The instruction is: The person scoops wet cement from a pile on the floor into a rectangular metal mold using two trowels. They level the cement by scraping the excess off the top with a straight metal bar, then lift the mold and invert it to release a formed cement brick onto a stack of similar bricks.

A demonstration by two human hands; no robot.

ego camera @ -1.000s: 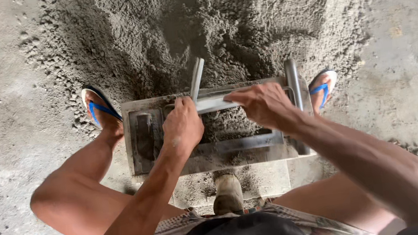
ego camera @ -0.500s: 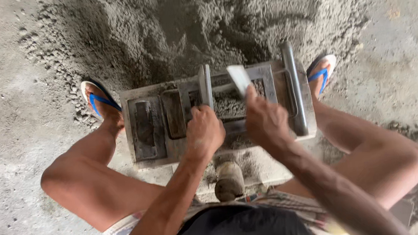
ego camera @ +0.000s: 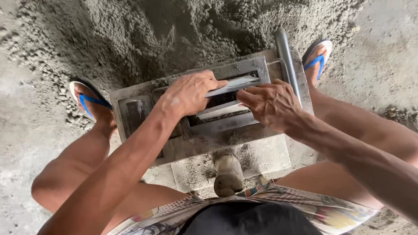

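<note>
Gripping a flat grey metal plate [ego camera: 231, 85], now laid level across the gritty, cement-caked steel block mould [ego camera: 205, 133]: left hand [ego camera: 188, 93] clamped, right hand [ego camera: 270, 107] pinching its near edge.

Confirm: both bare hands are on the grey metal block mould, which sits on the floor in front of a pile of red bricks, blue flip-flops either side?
Not quite. In the head view the heap behind the grey metal block mould is a pile of damp grey sand-cement mix, not red bricks. The rest holds: the left hand and right hand are on the mould, with blue flip-flops either side.
</note>
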